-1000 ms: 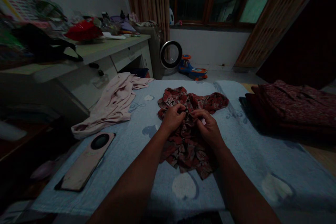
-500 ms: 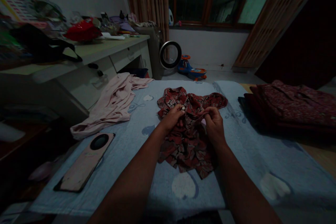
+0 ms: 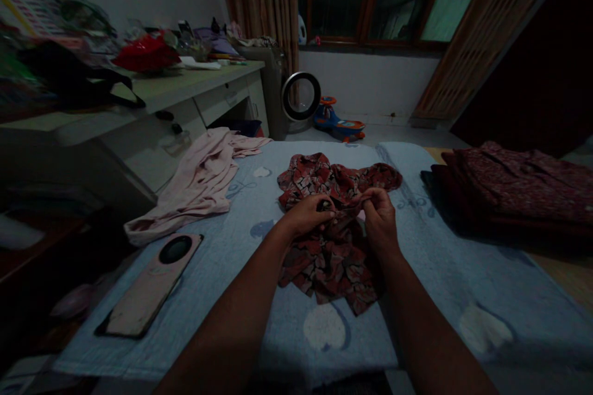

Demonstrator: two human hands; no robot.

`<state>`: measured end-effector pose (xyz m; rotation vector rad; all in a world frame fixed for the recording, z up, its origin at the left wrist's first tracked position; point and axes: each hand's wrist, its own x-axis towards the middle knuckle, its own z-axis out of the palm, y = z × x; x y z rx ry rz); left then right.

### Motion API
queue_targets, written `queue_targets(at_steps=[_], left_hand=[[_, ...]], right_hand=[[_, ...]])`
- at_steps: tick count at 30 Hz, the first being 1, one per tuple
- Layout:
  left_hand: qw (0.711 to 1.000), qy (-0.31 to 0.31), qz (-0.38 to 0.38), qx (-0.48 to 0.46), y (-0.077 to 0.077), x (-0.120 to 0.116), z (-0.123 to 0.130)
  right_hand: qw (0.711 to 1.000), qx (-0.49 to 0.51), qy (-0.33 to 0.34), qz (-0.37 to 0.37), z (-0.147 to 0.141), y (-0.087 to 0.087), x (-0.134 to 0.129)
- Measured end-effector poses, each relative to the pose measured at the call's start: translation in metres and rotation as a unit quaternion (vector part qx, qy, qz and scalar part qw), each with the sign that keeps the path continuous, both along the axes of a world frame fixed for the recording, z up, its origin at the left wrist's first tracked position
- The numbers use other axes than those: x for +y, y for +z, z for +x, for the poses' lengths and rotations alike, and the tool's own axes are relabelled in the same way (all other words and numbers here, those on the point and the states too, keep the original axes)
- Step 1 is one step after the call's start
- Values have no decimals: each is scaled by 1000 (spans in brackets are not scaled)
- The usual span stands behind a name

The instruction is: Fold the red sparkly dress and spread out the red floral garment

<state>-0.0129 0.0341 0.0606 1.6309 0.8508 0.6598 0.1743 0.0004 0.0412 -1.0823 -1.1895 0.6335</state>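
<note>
A crumpled red and black patterned garment (image 3: 331,259) lies on the light blue cloth (image 3: 241,296) in front of me. My left hand (image 3: 311,215) pinches the garment near its middle, fingers curled together. Just to the right, my right hand (image 3: 378,213) is closed on another fold of it, thumb and finger pressed together. The fabric between my hands is lifted a little. The garment's upper part spreads out beyond my hands and its ruffled lower part lies nearer to me.
A pink garment (image 3: 199,179) and a phone-like object (image 3: 148,287) lie at the left. Folded dark red clothes (image 3: 523,191) are stacked at the right. Behind stand a cluttered desk (image 3: 185,89), a round-doored machine (image 3: 273,86) and a blue and orange ride-on toy (image 3: 338,122).
My left hand has shifted slightly right and down along the garment, closer to my right hand. My right hand has hardly moved.
</note>
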Motion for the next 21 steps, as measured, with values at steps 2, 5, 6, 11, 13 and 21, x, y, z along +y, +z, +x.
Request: queue_targets(at_steps=[2, 5, 6, 11, 13, 21], left_hand=[[999, 6, 32, 9, 1, 0, 1], [995, 4, 96, 37, -1, 3, 2], [993, -4, 105, 48, -3, 3, 2], [985, -57, 113, 114, -7, 1, 6], [980, -77, 116, 140, -7, 0, 8], [995, -7, 54, 85, -21, 0, 4]], right_hand=[[1000, 4, 0, 4, 0, 0, 0], [1000, 8, -6, 9, -1, 1, 0], [1000, 9, -9, 9, -2, 2, -1], [1000, 17, 1, 2, -6, 3, -3], [1000, 4, 13, 4, -10, 2, -5], [988, -136, 78, -10, -12, 4, -11]])
